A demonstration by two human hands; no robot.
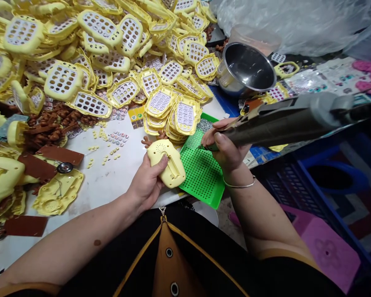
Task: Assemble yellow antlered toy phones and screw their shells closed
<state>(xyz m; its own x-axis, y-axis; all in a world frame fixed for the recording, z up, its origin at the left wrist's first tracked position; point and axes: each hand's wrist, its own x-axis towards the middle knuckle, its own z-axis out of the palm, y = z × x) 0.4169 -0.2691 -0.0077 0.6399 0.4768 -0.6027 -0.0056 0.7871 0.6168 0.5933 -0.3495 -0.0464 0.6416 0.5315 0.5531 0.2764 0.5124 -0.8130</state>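
Shown at the centre of the frame: the left hand [150,179], palm turned up beneath a yellow casing [156,154], with fingers closed around its lower left edge and thumb pressed across the back face, beside the slotted compartment. Projecting from the casing's top: brown antler-shaped pieces [146,141]. Entering from lower left, slanting up to the grip: the left forearm [86,235].

Right of centre: the right hand [228,150], with fingers curled firmly around the left end of a long dark tool [275,128], thumb bent upward against it. Lying nearly level, narrow tip to the left, apart from the casing. Rising from lower right: the right forearm [266,214], with a thin bracelet [241,186] at the wrist.

Set below the right hand, at the front edge of the worktop [111,177]: a green perforated tray [204,177], with small metal screws [205,125] at its far end. Just above the held casing: stacked casings [187,115] with white keypads.
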